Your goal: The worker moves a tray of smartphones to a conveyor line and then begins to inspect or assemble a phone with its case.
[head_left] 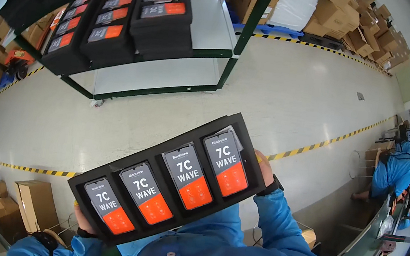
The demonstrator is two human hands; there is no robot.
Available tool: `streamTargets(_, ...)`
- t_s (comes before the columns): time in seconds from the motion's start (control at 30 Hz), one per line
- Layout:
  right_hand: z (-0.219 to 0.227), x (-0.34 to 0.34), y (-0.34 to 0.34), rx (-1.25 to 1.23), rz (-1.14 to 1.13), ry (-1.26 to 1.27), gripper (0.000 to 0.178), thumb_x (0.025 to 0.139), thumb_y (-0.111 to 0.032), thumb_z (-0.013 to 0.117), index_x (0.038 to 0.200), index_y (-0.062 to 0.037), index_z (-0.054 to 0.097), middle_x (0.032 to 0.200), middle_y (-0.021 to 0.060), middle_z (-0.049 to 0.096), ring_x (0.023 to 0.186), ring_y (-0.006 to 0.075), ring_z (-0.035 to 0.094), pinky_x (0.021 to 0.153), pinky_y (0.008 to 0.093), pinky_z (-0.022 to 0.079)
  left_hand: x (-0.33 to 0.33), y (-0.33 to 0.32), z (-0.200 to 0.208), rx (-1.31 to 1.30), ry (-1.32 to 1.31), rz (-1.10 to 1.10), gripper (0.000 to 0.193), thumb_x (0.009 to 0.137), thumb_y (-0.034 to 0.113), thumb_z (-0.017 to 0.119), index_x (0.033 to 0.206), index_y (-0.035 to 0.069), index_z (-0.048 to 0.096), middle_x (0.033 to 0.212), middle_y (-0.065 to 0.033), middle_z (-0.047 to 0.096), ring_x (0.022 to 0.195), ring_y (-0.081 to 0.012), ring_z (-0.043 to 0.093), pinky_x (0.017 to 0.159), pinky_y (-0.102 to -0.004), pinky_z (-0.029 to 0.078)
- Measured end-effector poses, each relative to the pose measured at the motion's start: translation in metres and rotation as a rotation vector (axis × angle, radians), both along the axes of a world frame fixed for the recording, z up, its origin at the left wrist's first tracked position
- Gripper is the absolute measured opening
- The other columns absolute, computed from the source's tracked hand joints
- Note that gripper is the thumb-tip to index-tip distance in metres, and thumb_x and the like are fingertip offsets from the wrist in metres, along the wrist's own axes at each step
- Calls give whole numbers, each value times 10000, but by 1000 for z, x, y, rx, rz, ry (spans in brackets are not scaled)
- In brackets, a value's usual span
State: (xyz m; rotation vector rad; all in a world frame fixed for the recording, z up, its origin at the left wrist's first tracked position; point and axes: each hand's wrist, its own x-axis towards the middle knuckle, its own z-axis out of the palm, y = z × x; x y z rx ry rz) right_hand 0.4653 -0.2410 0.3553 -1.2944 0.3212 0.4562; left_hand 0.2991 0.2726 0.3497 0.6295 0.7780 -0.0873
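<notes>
Both my hands carry a black foam tray (pixel 237 124) in front of my body, its right end tilted up higher in view than its left. Several smartphones (pixel 188 176) lie in a row in its slots, face up, with grey and orange printed film on their screens. My left hand (pixel 84 219) grips the left end, and my right hand (pixel 264 170) wraps around the right end. Fingers under the tray are hidden on both sides. A small clear piece of film (pixel 236 137) stands out beside the rightmost phone.
Ahead to the left stands a green-framed wheeled rack (pixel 228 73) with stacks of similar filled black trays (pixel 163 32). Cardboard boxes (pixel 337 15) pile up beyond striped floor tape (pixel 319 144). Other boxes (pixel 37 206) sit at lower left. A person in blue (pixel 395 169) is at right near a green-topped bench (pixel 356 251).
</notes>
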Motion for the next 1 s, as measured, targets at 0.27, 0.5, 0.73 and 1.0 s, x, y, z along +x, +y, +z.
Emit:
streamTargets(0.27, 41, 101, -42, -211, 62, 82, 335, 1018, -209, 568, 1275, 0, 614, 1111, 66, 691, 1021, 140, 638, 911, 271, 513, 69, -31, 25, -40, 205, 81, 729, 1008, 630, 290, 1399, 67, 539, 1338, -158, 621, 1175, -360, 623, 1006, -475, 528)
streamTargets(0.5, 38, 213, -44, -36, 239, 212, 323, 1002, -111, 473, 1281, -5, 597, 1183, 91, 670, 1069, 172, 641, 945, 284, 519, 85, -58, 19, -31, 248, 252, 596, 1020, 536, 360, 1313, 75, 599, 1226, -142, 678, 1085, -330, 669, 939, -458, 564)
streamTargets(0.73, 46, 306, -3, -303, 530, 269, 357, 987, -149, 358, 1201, -18, 611, 1102, 116, 674, 1002, 184, 657, 915, 311, 532, 112, -103, 53, -53, 218, 389, 557, 1030, 496, 397, 1280, 51, 618, 1228, -137, 678, 1064, -307, 682, 922, -445, 575)
streamTargets(1.0, 37, 334, 129, -332, 546, 655, 334, 987, -171, 362, 1160, -39, 615, 1038, 91, 655, 905, 172, 652, 839, 298, 543, 56, -61, 60, 27, 337, 535, 535, 1024, 481, 424, 1292, 61, 617, 1253, -127, 671, 1100, -299, 666, 951, -436, 560)
